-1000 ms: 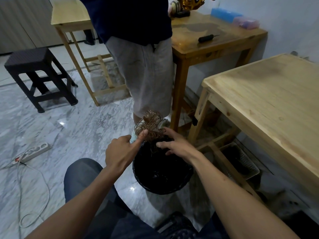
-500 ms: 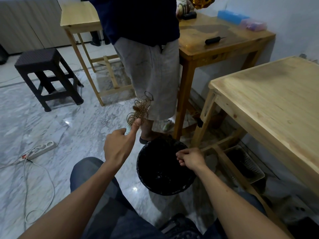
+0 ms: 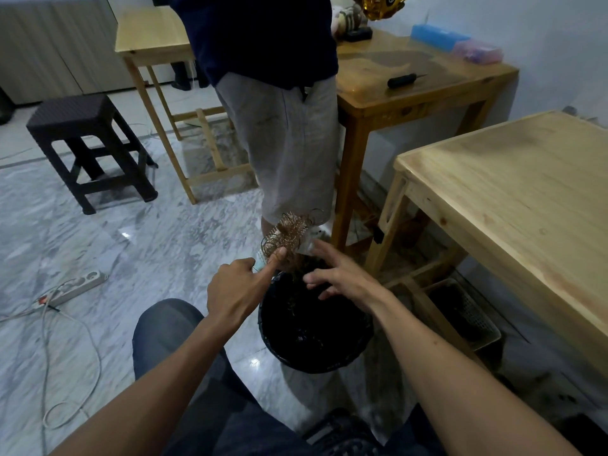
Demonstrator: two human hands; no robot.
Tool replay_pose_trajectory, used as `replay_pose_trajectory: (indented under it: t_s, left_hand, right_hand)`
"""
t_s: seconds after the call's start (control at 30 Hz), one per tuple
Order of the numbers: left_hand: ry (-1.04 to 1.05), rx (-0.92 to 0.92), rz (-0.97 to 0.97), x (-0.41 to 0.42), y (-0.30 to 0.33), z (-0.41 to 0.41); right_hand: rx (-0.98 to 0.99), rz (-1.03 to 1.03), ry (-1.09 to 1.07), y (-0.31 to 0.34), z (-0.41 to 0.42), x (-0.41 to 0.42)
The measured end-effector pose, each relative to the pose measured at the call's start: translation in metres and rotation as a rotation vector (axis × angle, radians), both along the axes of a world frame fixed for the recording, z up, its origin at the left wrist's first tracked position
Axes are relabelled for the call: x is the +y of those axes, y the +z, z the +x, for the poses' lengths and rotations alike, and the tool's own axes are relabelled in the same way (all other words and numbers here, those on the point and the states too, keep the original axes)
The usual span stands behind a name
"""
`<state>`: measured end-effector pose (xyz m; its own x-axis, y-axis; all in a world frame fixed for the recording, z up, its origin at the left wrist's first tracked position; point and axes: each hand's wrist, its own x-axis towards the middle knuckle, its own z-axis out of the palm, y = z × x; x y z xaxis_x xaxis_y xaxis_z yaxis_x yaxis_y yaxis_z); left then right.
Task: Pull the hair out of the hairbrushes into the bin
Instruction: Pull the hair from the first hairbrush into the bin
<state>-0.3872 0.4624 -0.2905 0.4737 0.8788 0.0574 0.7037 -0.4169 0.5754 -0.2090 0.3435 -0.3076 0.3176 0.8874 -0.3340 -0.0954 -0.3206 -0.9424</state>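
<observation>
A hairbrush [image 3: 289, 233] with brown curly hair tangled in its bristles is held up over the far rim of a black round bin [image 3: 316, 334] on the floor. My left hand [image 3: 237, 291] grips the brush by its pale handle, the index finger stretched along it. My right hand [image 3: 342, 278] hovers above the bin just right of the brush, fingers spread, with nothing in it. Strands of hair hang from the brush down toward the bin's mouth.
A person in grey shorts [image 3: 289, 143] stands just behind the bin. A light wooden table [image 3: 526, 192] is at right, a darker table [image 3: 411, 83] behind it. A dark stool [image 3: 85, 143] and a power strip [image 3: 75, 286] with cable are on the marble floor at left.
My right hand rose from the bin's rim and spread its fingers beside the brush. My left hand brought the brush to the right, back over the bin.
</observation>
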Motion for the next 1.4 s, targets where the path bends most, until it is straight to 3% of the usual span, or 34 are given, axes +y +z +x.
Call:
replay_pose_trajectory:
  t_s: [0.07,0.17,0.27,0.4,0.57,0.7,0.83,1.03,1.17,1.3,1.4]
  left_hand:
    - [-0.011,0.027,0.001,-0.001,0.002,0.002]
    - [0.055,-0.014,-0.02,0.002,0.009,0.001]
    - [0.18,-0.119,-0.108,0.012,0.017,-0.004]
    - [0.3,-0.188,-0.147,0.022,0.026,-0.011]
    - [0.218,-0.096,-0.06,0.02,0.02,-0.011]
    - [0.109,-0.065,-0.035,0.012,0.01,-0.008]
    - [-0.065,-0.045,-0.012,0.006,0.009,-0.007]
    - [-0.115,-0.086,-0.092,0.002,0.008,0.001]
    - [-0.1,-0.159,-0.327,0.015,0.001,-0.001]
    - [-0.111,-0.182,-0.432,0.025,-0.004,-0.007]
    - [-0.051,-0.32,-0.506,0.024,-0.001,-0.009]
  right_hand:
    - [0.11,0.046,0.036,-0.001,-0.008,0.006]
    - [0.212,0.086,-0.146,-0.01,-0.02,0.014]
    - [0.209,0.083,-0.339,-0.022,-0.017,0.009]
    - [0.1,-0.103,-0.477,-0.042,-0.002,-0.007]
    - [-0.035,-0.221,-0.43,-0.052,0.0,-0.013]
    - [-0.203,-0.397,-0.171,-0.038,0.003,-0.007]
    - [0.054,-0.18,-0.114,-0.013,-0.005,0.001]
    - [0.218,0.001,0.03,0.006,-0.015,0.01]
    - [0.192,0.029,-0.145,-0.014,-0.02,0.014]
    - [0.087,-0.109,-0.334,-0.027,-0.013,0.003]
    - [-0.023,-0.232,-0.37,-0.037,-0.007,-0.008]
